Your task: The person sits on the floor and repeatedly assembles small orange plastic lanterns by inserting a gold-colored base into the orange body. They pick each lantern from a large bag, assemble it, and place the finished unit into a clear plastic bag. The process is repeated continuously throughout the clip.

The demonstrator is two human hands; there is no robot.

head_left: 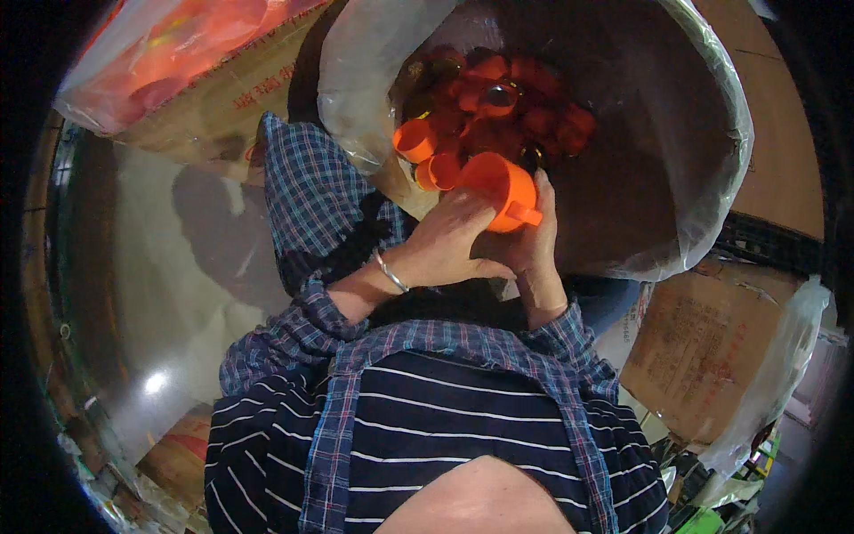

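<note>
Between my two hands is an orange plastic cup (511, 182), its open mouth tilted up and a small tab sticking out from its side. My left hand (449, 233), with a silver bangle at the wrist, grips the cup's left side. On the other side my right hand (537, 247) holds the cup, fingers closed round its edge. The cup is over the near rim of a large round bin lined with clear plastic (712, 169). Inside lie several more orange cups (414, 140) and red-orange pieces (543, 111), some with dark round parts; many are in shadow.
A clear bag of orange-red things (169, 62) rests on a cardboard box (236, 102) at the upper left. Another cardboard box (703, 347) stands on the right beside a clear plastic bag (783, 374). Grey floor (191, 276) shows on the left.
</note>
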